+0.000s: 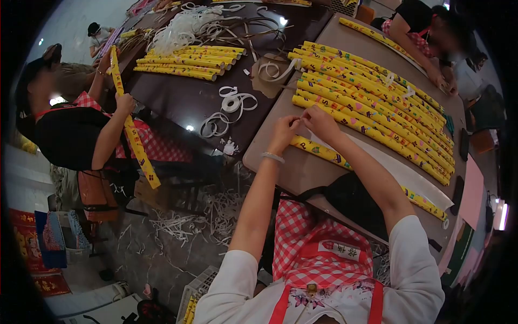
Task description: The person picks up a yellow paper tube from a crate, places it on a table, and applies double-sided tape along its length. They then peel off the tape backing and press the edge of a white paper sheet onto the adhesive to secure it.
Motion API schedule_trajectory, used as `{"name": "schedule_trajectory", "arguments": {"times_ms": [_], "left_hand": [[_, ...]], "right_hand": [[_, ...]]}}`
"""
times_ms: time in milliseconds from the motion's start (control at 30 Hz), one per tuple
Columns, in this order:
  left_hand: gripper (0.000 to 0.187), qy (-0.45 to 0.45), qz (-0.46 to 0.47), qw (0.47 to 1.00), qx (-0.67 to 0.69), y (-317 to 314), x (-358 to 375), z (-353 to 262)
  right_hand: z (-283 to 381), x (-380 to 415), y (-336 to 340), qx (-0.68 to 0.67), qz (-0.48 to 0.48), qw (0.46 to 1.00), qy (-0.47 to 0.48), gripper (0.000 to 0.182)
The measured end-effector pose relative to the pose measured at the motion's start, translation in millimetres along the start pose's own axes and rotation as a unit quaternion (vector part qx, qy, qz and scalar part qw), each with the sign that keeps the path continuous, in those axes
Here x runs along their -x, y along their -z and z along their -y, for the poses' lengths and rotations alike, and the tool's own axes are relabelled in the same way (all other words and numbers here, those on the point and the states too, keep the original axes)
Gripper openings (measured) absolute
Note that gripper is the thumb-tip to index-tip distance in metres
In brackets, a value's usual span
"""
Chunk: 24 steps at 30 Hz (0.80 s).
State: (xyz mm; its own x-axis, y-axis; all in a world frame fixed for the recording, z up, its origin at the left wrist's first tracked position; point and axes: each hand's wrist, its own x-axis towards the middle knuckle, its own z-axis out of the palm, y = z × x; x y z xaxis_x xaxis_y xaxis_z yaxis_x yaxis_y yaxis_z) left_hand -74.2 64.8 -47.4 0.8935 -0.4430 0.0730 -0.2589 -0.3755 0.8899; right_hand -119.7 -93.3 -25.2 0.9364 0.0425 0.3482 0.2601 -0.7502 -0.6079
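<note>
My left hand [284,132], with a bracelet at the wrist, has its fingertips pinched together above the table's left edge. Close beside it, my right hand [321,123] is also pinched; whatever lies between the fingers is too small to make out. Beneath both hands a yellow printed paper roll [319,152] lies slantwise, its middle hidden by my right forearm and its far end [423,203] showing at the lower right. A white sheet [386,168] lies along it. Several similar yellow rolls [372,119] lie side by side just beyond my hands.
The dark table [178,102] adjoining on the left holds white tape coils [231,103], a heap of white strips [189,27] and more yellow rolls [183,65]. A person [70,129] there holds a long yellow roll. Another person [426,38] leans over the far right. Paper scraps [210,216] litter the floor.
</note>
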Motion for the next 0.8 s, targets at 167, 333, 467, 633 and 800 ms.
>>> {"name": "schedule_trajectory", "arguments": {"times_ms": [167,333,467,633,800], "left_hand": [[0.027,0.01,0.008,1.0,0.028,0,0,1],[0.026,0.0,0.013,1.0,0.001,1,0,2],[0.025,-0.003,0.005,1.0,0.003,-1,-1,7],[0.024,-0.036,-0.014,0.999,-0.003,-4,-3,15],[0.024,-0.022,-0.001,1.0,0.0,-5,-4,16]], "right_hand": [[-5,-2,-6,0.021,-0.009,1.0,0.003,0.012],[-7,-2,-12,0.041,-0.022,0.999,0.027,0.012],[-8,-3,-18,0.007,-0.041,0.999,-0.004,0.012],[-8,-3,-16,-0.049,-0.022,0.996,-0.065,0.015],[-5,-2,-11,-0.064,-0.023,0.996,-0.056,0.016]]}}
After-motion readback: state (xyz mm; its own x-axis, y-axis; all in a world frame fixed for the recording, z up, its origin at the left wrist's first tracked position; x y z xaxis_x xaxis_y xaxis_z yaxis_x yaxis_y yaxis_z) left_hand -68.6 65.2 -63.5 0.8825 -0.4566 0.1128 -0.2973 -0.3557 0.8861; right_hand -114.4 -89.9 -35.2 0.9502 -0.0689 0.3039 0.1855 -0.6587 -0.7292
